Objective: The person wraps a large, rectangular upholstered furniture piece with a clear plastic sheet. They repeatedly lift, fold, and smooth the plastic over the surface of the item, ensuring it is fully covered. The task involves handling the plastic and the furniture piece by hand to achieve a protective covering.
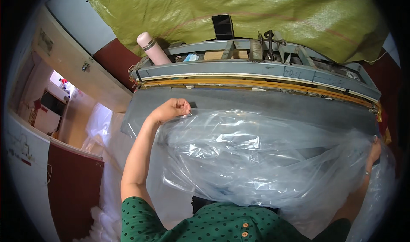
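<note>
The clear plastic sheet (256, 156) lies spread over the grey table (265, 103), billowing between both hands. To do this well, it seems best to keep both edges taut and level with the yellow bar (256, 84). The left hand (173, 109) is closed, pinching its far-left corner; the right hand (375, 150) grips its right edge, fingers curled.

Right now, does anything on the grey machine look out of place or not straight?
Yes. A pink cylindrical bottle lies tilted at the left end of the grey metal machine frame, not upright. The clear plastic sheet, gripped by the left hand and right hand, is crumpled.
</note>
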`<state>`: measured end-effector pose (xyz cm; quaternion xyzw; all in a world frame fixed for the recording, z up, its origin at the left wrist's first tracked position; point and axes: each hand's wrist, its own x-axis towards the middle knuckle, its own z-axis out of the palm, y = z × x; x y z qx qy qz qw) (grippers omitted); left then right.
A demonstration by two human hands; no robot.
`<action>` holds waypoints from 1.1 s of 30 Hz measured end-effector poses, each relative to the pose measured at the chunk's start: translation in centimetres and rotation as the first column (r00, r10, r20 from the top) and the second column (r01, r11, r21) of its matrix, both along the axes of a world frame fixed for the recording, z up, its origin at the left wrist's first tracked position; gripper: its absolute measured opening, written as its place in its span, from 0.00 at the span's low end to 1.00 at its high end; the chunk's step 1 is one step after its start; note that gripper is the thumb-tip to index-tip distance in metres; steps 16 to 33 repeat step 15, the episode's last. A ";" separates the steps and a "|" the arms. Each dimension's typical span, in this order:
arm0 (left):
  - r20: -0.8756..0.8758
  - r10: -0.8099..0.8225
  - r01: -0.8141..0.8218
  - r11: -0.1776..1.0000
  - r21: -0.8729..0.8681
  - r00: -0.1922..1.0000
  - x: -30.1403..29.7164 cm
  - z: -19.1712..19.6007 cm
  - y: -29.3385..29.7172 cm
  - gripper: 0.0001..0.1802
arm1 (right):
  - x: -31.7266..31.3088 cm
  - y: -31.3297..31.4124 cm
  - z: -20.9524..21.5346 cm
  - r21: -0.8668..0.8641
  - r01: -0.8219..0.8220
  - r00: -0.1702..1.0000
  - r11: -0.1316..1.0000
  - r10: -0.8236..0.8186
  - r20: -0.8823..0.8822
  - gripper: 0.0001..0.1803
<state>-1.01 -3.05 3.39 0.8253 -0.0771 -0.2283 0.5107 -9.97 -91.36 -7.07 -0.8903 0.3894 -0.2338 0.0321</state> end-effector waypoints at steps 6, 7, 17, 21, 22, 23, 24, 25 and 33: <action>0.367 0.187 -0.155 0.981 -0.114 0.911 1.7 -1.2 -0.1 0.03 | 0.4 -0.1 -0.9 -0.012 -0.032 0.996 0.999 0.033 0.088 0.26; 0.459 0.183 -0.219 0.975 0.025 0.869 1.7 -2.3 0.1 0.03 | 0.7 -0.1 -1.5 0.006 -0.053 0.990 0.999 0.052 0.131 0.26; 0.774 0.171 -0.495 0.845 0.203 0.609 1.3 -5.2 -4.8 0.11 | -4.3 -14.2 -4.5 0.387 -0.382 0.825 0.839 0.122 0.551 0.18; 0.774 0.171 -0.495 0.845 0.203 0.609 1.3 -5.2 -4.8 0.11 | -4.3 -14.2 -4.5 0.387 -0.382 0.825 0.839 0.122 0.551 0.18; 0.774 0.171 -0.495 0.845 0.203 0.609 1.3 -5.2 -4.8 0.11 | -4.3 -14.2 -4.5 0.387 -0.382 0.825 0.839 0.122 0.551 0.18; 0.774 0.171 -0.495 0.845 0.203 0.609 1.3 -5.2 -4.8 0.11 | -4.3 -14.2 -4.5 0.387 -0.382 0.825 0.839 0.122 0.551 0.18; 0.774 0.171 -0.495 0.845 0.203 0.609 1.3 -5.2 -4.8 0.11 | -4.3 -14.2 -4.5 0.387 -0.382 0.825 0.839 0.122 0.551 0.18; 0.774 0.171 -0.495 0.845 0.203 0.609 1.3 -5.2 -4.8 0.11 | -4.3 -14.2 -4.5 0.387 -0.382 0.825 0.839 0.122 0.551 0.18; 0.774 0.171 -0.495 0.845 0.203 0.609 1.3 -5.2 -4.8 0.11 | -4.3 -14.2 -4.5 0.387 -0.382 0.825 0.839 0.122 0.551 0.18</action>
